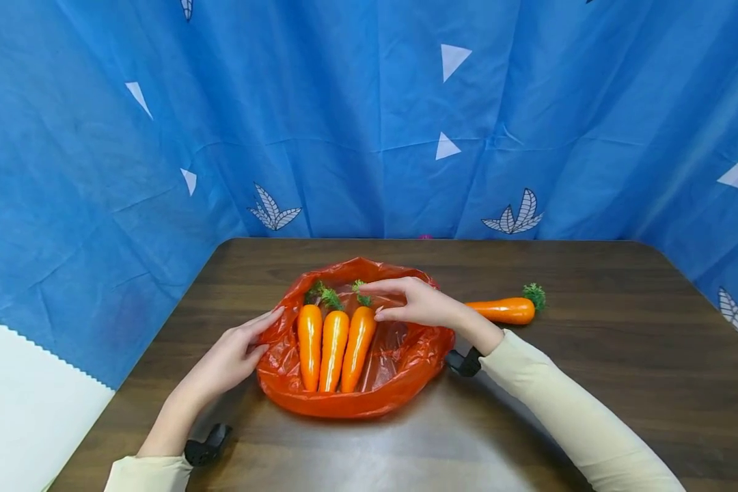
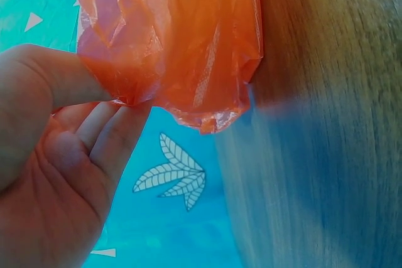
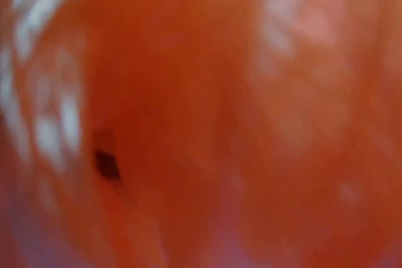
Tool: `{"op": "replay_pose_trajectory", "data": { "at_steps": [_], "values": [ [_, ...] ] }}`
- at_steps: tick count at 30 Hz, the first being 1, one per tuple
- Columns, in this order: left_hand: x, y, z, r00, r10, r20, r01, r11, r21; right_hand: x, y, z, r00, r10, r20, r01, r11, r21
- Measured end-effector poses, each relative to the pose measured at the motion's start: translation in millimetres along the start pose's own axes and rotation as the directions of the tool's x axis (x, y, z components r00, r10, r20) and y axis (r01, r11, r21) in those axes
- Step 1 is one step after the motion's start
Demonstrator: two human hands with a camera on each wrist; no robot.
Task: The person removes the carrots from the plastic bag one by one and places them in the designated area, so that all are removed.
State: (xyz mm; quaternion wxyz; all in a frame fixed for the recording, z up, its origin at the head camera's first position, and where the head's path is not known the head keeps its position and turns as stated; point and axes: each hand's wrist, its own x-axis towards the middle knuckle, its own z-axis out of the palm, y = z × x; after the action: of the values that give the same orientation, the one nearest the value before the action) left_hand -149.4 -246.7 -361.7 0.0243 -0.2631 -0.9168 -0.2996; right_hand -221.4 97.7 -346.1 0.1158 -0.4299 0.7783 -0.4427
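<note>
A red plastic bag (image 1: pixel 344 406) lies with its mouth spread wide on the table. Side by side inside it are three orange carrots (image 1: pixel 334 348), their green leafy tops toward the far side. My left hand (image 1: pixel 236 348) pinches the bag's left rim between thumb and fingers, and the left wrist view shows the red film (image 2: pixel 207 48) hanging from that grip. Over the bag's mouth, my right hand (image 1: pixel 415 301) reaches in with extended fingers beside the rightmost carrot's leafy top, the thumb close to that carrot. Blurred red film (image 3: pixel 188 92) fills the right wrist view.
Another carrot (image 1: pixel 510 311) lies on the brown wooden table (image 1: pixel 621 355) to the right of the bag, partly behind the right wrist. A blue patterned curtain (image 1: pixel 357 102) hangs along the table's far edge and sides. A white surface (image 1: pixel 24 403) shows at lower left.
</note>
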Motion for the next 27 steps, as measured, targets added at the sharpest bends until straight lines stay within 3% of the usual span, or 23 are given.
{"op": "replay_pose_trajectory", "data": {
  "at_steps": [17,27],
  "values": [
    [0.7,-1.0,2.3,0.998,0.050,-0.025,-0.050,0.999,0.013,10.8,25,19,0.996,0.000,0.090,0.012,0.991,-0.135],
    [-0.7,-0.2,0.5,0.999,0.037,-0.019,-0.037,0.999,0.005,9.5,26,21,0.993,0.033,0.116,-0.014,0.987,-0.160]
  ]
}}
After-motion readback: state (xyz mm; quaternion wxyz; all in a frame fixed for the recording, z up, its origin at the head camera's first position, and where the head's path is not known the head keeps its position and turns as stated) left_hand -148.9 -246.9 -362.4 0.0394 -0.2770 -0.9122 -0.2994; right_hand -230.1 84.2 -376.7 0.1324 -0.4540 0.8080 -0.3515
